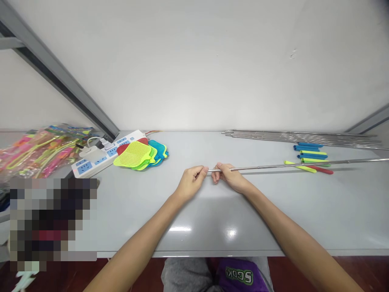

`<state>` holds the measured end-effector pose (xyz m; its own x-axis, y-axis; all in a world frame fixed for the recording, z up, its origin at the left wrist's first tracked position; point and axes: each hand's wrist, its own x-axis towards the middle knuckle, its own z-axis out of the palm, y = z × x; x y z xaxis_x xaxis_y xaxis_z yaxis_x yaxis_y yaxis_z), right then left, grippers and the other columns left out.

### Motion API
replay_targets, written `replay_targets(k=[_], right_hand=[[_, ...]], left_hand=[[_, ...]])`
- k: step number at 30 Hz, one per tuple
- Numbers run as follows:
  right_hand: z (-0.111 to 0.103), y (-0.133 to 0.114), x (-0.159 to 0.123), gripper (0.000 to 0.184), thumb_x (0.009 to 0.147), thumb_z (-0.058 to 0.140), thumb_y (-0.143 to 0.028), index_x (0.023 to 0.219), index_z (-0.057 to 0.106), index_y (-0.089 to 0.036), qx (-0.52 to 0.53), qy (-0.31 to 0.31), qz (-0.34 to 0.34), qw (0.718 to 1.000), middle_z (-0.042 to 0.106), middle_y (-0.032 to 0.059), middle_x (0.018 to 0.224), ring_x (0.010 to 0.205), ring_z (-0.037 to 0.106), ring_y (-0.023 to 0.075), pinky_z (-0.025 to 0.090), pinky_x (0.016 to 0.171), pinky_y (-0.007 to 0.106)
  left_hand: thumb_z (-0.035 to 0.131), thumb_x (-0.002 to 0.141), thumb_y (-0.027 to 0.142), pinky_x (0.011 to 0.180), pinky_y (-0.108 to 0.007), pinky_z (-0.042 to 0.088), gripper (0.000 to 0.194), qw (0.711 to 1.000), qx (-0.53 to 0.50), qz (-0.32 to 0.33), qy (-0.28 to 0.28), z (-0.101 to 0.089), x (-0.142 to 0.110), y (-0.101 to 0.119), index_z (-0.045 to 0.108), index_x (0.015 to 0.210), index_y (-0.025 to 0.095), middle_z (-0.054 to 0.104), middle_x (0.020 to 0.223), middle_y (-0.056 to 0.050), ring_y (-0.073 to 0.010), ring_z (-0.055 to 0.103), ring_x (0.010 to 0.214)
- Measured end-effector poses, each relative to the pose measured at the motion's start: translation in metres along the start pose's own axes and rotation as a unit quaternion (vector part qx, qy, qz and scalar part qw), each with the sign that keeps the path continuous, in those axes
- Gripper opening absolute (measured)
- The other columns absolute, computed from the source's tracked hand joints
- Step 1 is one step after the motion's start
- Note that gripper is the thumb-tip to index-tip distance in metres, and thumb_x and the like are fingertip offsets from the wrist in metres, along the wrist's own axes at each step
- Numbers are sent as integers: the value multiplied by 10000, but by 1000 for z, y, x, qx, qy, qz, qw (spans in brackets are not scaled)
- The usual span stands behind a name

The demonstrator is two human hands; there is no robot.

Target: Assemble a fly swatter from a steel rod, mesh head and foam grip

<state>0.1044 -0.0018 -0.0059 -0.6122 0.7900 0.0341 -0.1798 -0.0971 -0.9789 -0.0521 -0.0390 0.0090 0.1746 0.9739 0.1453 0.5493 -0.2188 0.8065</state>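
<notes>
Above the middle of the table, my left hand (pixel 191 181) pinches the left end of a long, thin metal telescopic rod (pixel 264 166). A short way to the right, my right hand (pixel 231 177) is closed round the same rod near that end. The rod runs nearly level to the right, out of view, and passes over several coloured plastic handle tubes (pixel 312 155) in blue, green, yellow and red. Left of my hands lies a pile of perforated fly swatter heads (pixel 133 154) in yellow-green, blue and red.
A bundle of metal rods (pixel 288 136) lies along the wall at the back right. A white power strip (pixel 100 159) with plugs stands at the left. Beyond it are bagged colourful goods (pixel 45 150). A blurred-out patch (pixel 51 223) covers the lower left. The table's front edge (pixel 212 254) is near my lap.
</notes>
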Motion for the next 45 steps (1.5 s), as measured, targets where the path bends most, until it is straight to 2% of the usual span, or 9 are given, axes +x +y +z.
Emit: replay_targets(k=[9,19,23,27,32,38,45], right_hand=[[-1,-2,1,405,826,317,-364,525,472,-143,18,8,21,1000,486,10,532,526,481,110,368,585,266],[0,-3,2,400,803,352,-400,540,494,-134,19,19,33,999,491,18,544,506,482,109,382,570,273],[-1,-2,1,400,798,365,-395,536,509,-130,34,19,33,999,494,25,546,516,484,113,382,576,278],[-2,-2,1,392,794,382,-384,529,513,-127,64,19,32,997,492,28,557,525,489,116,378,588,283],[-2,-5,1,385,798,380,-371,524,500,-129,89,22,28,995,476,20,570,528,485,115,370,578,284],[-1,-5,0,411,809,348,-379,486,447,-145,42,-2,29,999,489,20,566,539,474,110,374,611,285],[-1,-3,-2,415,805,349,-394,482,439,-149,7,-2,18,1000,493,23,600,578,471,114,381,613,278]], left_hand=[[293,808,399,491,-197,248,362,1000,10,10,-7,-3,5,0,350,547,154,291,518,46,-64,292,502],[304,808,393,494,-199,260,349,999,24,11,31,-3,7,-2,408,574,155,317,512,48,-67,315,498],[289,813,397,488,-201,259,358,999,18,11,28,-4,5,0,449,603,155,305,508,47,-71,303,489],[284,817,386,486,-198,263,332,1000,5,26,14,-5,3,3,459,649,159,314,527,45,-72,303,497],[292,823,353,524,-203,286,293,997,42,54,29,-6,4,3,435,649,165,358,559,35,-80,336,531],[272,831,324,598,-218,311,308,991,94,94,-14,-10,3,4,429,618,168,409,590,11,-104,396,613],[267,831,338,556,-206,303,336,995,71,65,-26,-7,0,3,424,592,161,410,566,23,-86,374,557]])
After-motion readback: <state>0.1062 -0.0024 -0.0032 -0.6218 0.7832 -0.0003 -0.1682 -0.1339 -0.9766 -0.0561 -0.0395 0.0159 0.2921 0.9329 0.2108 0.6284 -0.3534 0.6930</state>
